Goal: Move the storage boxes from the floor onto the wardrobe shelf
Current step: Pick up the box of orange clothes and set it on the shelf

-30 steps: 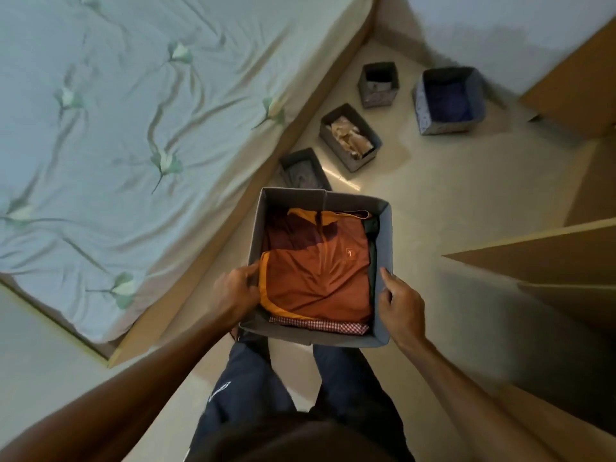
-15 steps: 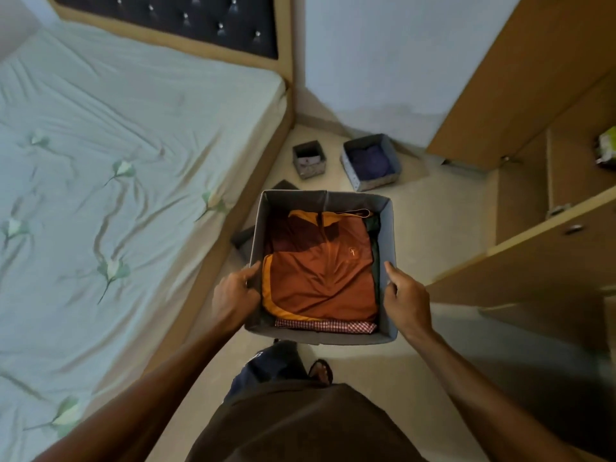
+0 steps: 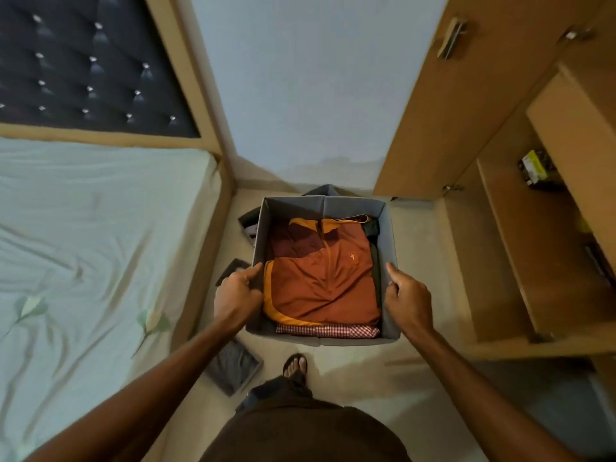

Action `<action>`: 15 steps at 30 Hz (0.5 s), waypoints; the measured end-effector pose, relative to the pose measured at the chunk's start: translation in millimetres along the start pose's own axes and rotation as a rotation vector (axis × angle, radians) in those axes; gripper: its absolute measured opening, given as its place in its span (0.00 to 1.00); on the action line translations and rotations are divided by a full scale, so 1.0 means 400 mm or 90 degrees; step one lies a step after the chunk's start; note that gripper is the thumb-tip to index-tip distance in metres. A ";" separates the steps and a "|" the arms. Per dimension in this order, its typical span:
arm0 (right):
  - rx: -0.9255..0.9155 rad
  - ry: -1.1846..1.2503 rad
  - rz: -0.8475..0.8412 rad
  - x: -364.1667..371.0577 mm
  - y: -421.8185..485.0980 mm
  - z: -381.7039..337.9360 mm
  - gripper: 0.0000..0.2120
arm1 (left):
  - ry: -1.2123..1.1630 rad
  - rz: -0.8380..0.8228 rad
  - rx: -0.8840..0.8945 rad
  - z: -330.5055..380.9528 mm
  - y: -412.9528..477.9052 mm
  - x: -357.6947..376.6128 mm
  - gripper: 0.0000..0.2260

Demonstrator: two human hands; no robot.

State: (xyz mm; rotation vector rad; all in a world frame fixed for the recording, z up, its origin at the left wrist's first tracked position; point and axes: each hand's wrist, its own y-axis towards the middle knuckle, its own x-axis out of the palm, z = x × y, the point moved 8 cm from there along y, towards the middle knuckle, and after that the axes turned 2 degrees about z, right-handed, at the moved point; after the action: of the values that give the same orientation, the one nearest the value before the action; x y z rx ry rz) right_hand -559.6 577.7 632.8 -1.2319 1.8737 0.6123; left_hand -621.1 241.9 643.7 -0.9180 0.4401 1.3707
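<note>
I hold a grey fabric storage box (image 3: 293, 208) in the air in front of my body. An orange folded shirt (image 3: 320, 281) and a red checked cloth (image 3: 326, 330) lie in it. My left hand (image 3: 235, 295) grips its left wall and my right hand (image 3: 405, 298) grips its right wall. The open wardrobe's wooden shelf (image 3: 546, 261) lies to the right of the box. Other grey storage boxes stand on the floor: one (image 3: 233, 370) by my left forearm, others (image 3: 248, 225) partly hidden behind the held box.
A bed with a pale green sheet (image 3: 83, 245) and a dark tufted headboard (image 3: 76, 68) fills the left. The open wardrobe door (image 3: 443, 111) stands at the right rear. A small yellow-green item (image 3: 533, 166) lies on an upper shelf. My sandalled foot (image 3: 295, 363) stands below the box.
I have risen from a crouch with the box held in both hands. The view has tilted up, and the wardrobe shelves now show on the right.
</note>
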 end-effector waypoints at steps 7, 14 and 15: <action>0.070 -0.003 0.070 -0.049 0.302 0.033 0.20 | -0.007 -0.024 0.082 0.247 0.312 0.031 0.23; 0.154 0.021 0.138 -0.151 0.598 0.137 0.21 | 0.034 -0.061 0.171 0.565 0.588 0.161 0.25; 0.170 0.020 0.153 -0.178 0.632 0.153 0.21 | 0.034 -0.075 0.185 0.620 0.616 0.180 0.25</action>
State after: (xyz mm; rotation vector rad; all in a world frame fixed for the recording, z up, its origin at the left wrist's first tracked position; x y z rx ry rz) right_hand -753.3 764.4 649.5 -0.8567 2.0711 0.4510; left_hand -900.3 463.1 664.4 -0.7308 0.6001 1.1419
